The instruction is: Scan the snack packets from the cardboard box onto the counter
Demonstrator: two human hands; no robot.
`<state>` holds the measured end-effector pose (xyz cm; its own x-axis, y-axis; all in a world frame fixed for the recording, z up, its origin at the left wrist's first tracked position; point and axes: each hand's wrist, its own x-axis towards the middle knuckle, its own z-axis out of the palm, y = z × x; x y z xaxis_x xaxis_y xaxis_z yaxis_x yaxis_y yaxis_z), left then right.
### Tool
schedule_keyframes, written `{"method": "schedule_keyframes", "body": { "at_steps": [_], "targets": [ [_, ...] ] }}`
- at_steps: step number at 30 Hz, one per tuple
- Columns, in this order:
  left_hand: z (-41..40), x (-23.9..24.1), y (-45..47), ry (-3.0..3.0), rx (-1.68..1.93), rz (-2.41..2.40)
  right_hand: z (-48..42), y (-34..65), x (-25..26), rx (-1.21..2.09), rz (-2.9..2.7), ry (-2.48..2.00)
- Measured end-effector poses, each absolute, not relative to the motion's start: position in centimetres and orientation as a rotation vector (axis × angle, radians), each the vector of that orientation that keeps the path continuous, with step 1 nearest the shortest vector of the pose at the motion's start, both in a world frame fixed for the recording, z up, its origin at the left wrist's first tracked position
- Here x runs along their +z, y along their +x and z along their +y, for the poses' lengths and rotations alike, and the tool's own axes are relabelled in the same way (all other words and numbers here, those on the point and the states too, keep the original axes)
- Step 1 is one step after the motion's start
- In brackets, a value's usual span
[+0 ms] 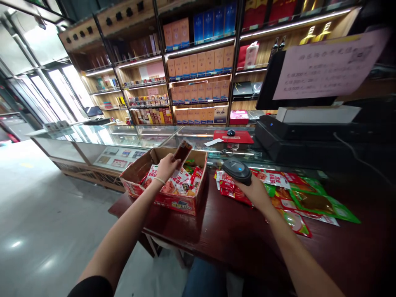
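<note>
Snack packet (182,151), dark red, pinched upright in my left hand (167,166) above the open cardboard box (161,197), which lies at 11 o'clock from me on the dark wooden surface (235,235). The box is full of more red-and-white packets (182,181). My right hand (256,190) is closed around a black barcode scanner (237,170), head tilted toward the packet (left of it, near). At 2 o'clock, loose red and green packets (297,194) lie spread flat under and beyond that hand.
</note>
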<state>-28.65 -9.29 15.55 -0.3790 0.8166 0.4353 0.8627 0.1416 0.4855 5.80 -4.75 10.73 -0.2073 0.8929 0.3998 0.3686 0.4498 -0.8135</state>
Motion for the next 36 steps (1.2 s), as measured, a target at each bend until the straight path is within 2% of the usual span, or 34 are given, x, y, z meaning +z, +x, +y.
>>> {"method": "schedule_keyframes", "body": {
  "at_steps": [6,11,15,19,21,26,30,36],
  "targets": [
    [-9.5,16.5,-22.1,-2.046,-1.976,-2.163,-4.3,8.9,10.2,0.67,-1.686,-1.114],
    [-9.5,16.3,-13.5,-2.233,-2.509,-2.115,-3.4,13.5,8.9,0.525,-1.601,-1.235],
    [-8.0,13.6,-7.9,-2.211,-2.919,-2.036,-2.7,18.0,8.5,0.383,-1.545,-1.409],
    [-5.3,8.8,-4.1,-2.069,-3.196,-2.047,-2.2,21.7,8.8,0.106,-1.572,-1.695],
    [-4.0,6.2,-3.0,-2.084,-3.186,-2.039,-1.8,22.9,8.9,-0.032,-1.591,-1.794],
    [-2.3,1.8,-3.1,-2.198,-2.798,-2.116,-1.2,23.9,8.1,-0.173,-1.611,-1.849],
    [-2.3,1.1,-4.7,-2.09,-2.563,-2.195,-1.4,23.4,6.8,0.006,-1.653,-1.768],
    [-2.4,1.2,-6.2,-2.141,-2.205,-2.325,-2.6,22.3,6.5,0.451,-1.786,-1.547]
  ]
}}
